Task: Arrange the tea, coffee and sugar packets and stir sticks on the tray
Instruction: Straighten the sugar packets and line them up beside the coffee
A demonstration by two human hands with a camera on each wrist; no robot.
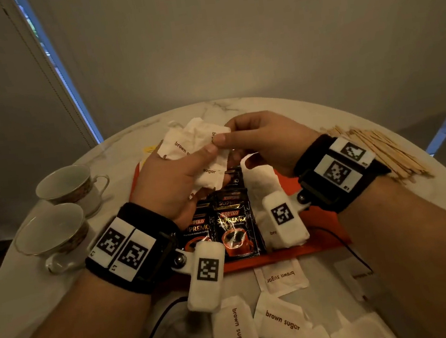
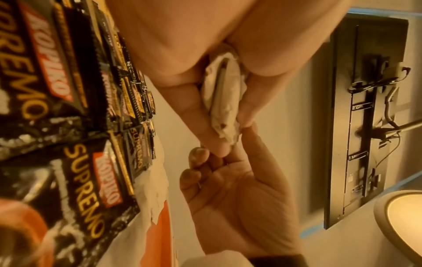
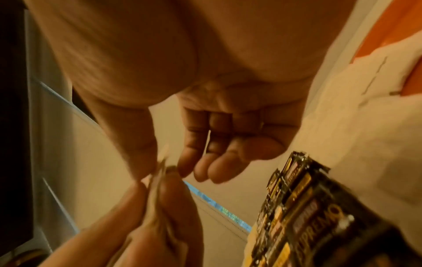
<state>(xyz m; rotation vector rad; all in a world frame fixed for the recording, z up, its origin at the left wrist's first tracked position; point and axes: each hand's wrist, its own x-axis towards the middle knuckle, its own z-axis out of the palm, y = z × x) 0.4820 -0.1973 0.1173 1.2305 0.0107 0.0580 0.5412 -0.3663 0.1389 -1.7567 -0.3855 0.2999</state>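
Overhead, seen from a head camera: round white marble table (image 1: 117, 145) against a plain beige wall, with a blind-covered window (image 1: 43, 64) at far left showing a blue-lit strip. Orange tray (image 1: 313, 185) at the table's centre, carrying black Kopiko Supremo coffee sachets (image 1: 235, 229) in overlapping rows and a few white packets at their right side. Above the tray, left hand (image 1: 170, 186) gripping a fanned bunch of white brown sugar packets (image 1: 193, 144), fingers (image 2: 196, 112) and thumb curled round them. Right hand (image 1: 263, 138) meeting the bunch, thumb and forefinger pinching the edge of one packet, the other fingers (image 3: 217, 168) loosely curled and apart from it. More loose brown sugar packets (image 1: 236, 333) lying on the table's near edge, just in front of the tray. Pile of wooden stir sticks (image 1: 382, 149) on the table at right, beside the tray. Two gold-rimmed white teacups (image 1: 52, 232) at left, well apart from the tray. From the left wrist camera: dark wall-mounted panel with cables (image 2: 365, 117) and a lit round lamp shade (image 2: 404, 225).
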